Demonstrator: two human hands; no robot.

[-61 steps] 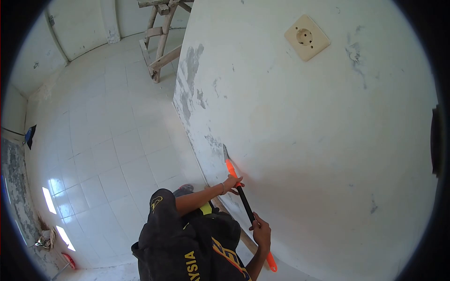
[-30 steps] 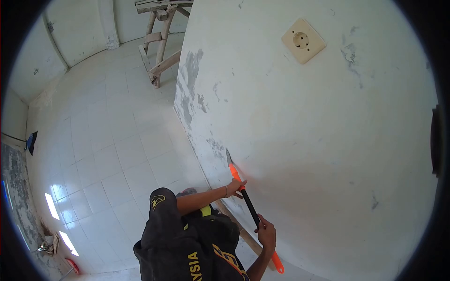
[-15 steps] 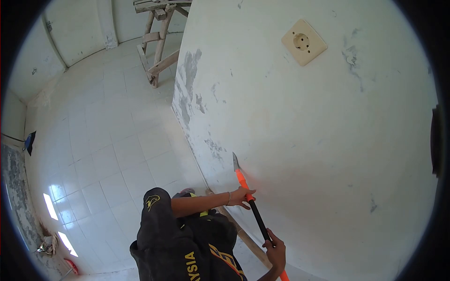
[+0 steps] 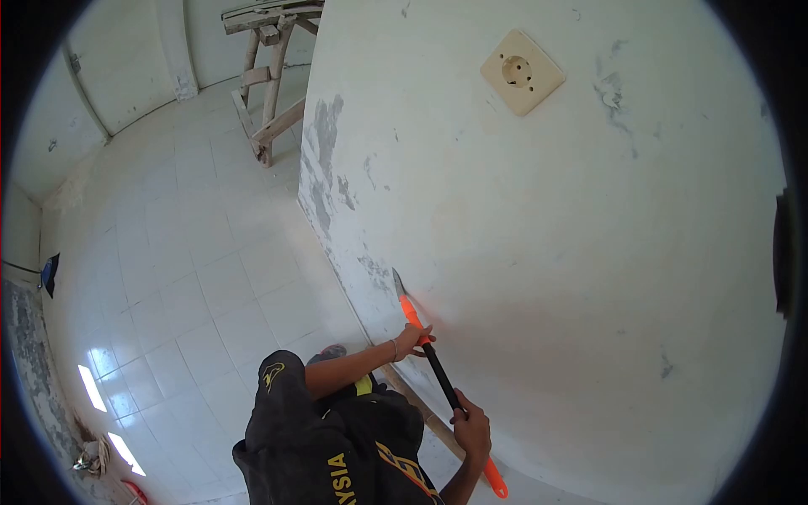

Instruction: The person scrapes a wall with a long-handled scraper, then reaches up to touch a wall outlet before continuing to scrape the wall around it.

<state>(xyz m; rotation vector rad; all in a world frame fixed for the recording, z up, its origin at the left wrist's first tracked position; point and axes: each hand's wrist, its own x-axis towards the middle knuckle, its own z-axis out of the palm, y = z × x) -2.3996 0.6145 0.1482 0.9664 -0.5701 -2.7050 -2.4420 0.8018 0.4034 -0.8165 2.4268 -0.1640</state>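
A scraper [image 4: 440, 376] with a long black and orange handle slants across the lower middle of the view. Its metal blade [image 4: 399, 284] rests against the white wall [image 4: 547, 227], beside a patch of grey flaked paint [image 4: 373, 268]. My left hand [image 4: 412, 341], with a bracelet at the wrist, is closed round the orange upper part of the handle. Lower down, my right hand [image 4: 472, 427] grips the black part, and the orange end sticks out below it.
A wooden trestle [image 4: 271, 93] stands on the tiled floor [image 4: 194, 252] at the upper left. A power socket [image 4: 522, 73] is set in the wall. Along the wall's foot lies a wooden pole [image 4: 429, 417]. Rope-like material [image 4: 94, 454] lies at lower left.
The blade and both hands have shifted left along the wall, nearer the grey patch. The camera view has also moved a little, so the socket and trestle appear further left.
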